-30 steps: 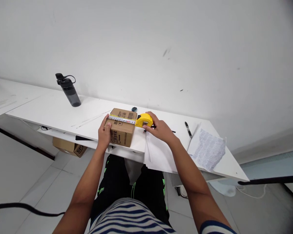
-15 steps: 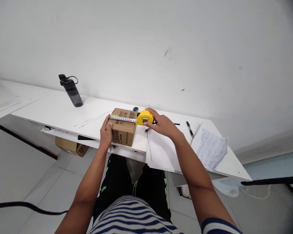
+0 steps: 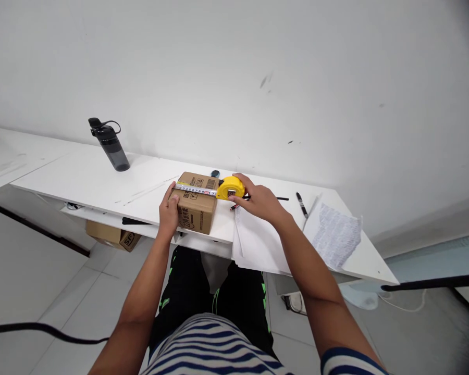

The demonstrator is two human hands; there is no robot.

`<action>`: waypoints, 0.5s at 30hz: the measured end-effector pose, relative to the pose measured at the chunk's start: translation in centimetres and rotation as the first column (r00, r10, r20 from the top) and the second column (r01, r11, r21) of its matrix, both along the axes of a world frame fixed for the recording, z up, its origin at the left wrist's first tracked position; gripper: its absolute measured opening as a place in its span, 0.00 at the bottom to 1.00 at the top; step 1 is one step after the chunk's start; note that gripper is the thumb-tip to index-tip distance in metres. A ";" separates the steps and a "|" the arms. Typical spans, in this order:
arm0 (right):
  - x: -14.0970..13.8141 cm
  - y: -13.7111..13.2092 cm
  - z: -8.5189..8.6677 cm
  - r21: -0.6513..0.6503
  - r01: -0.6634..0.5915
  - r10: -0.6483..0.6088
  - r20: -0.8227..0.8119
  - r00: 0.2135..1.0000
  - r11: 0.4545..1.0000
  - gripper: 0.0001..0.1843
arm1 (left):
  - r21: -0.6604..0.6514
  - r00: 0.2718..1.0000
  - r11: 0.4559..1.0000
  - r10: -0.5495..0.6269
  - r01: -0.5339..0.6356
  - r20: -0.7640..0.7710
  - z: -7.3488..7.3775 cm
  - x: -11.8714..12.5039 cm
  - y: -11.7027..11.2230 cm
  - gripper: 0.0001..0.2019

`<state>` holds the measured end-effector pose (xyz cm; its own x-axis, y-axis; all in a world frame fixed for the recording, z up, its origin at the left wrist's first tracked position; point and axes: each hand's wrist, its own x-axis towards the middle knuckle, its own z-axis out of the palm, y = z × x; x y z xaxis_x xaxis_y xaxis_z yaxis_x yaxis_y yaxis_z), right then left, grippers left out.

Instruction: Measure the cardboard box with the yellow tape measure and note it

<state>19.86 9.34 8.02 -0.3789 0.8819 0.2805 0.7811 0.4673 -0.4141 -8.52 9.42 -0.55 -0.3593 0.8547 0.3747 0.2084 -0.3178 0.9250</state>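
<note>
While our left hand presses its thumb on the tape's free end at the near left corner of the cardboard box, our right hand is closed around the yellow tape measure just past the box's right edge. Between our hands the blade lies across the box top. White sheets sit under our right wrist, a pen beyond it, and a dark bottle stands far off to the left of our left hand.
</note>
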 end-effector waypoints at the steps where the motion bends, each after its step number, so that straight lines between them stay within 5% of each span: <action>1: 0.2 0.0 0.5 0.019 0.005 -0.005 0.008 1.000 1.000 0.36 | 0.009 1.000 1.000 0.002 -0.002 -0.002 -0.1 -0.1 0.0 0.25; 4: 0.6 -0.1 0.8 0.051 0.028 -0.028 -0.003 1.000 0.998 0.37 | 0.029 1.000 1.000 -0.002 0.002 -0.009 -0.2 -0.2 -0.2 0.25; 11: 0.8 -0.7 -3.3 0.001 0.045 -0.044 -0.133 0.990 0.999 0.34 | 0.011 0.999 0.999 -0.031 0.031 0.033 -0.4 -0.1 0.4 0.26; 15: 0.7 -0.6 -3.8 0.016 0.043 -0.041 -0.106 0.994 0.999 0.36 | 0.040 0.999 0.999 -0.014 0.012 0.047 -0.8 -0.2 0.8 0.26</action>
<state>20.51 8.74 4.18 -0.3094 0.8905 0.3335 0.7523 0.4437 -0.4869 -8.74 10.22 -1.31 -0.3665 0.8440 0.3917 0.1607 -0.3572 0.9201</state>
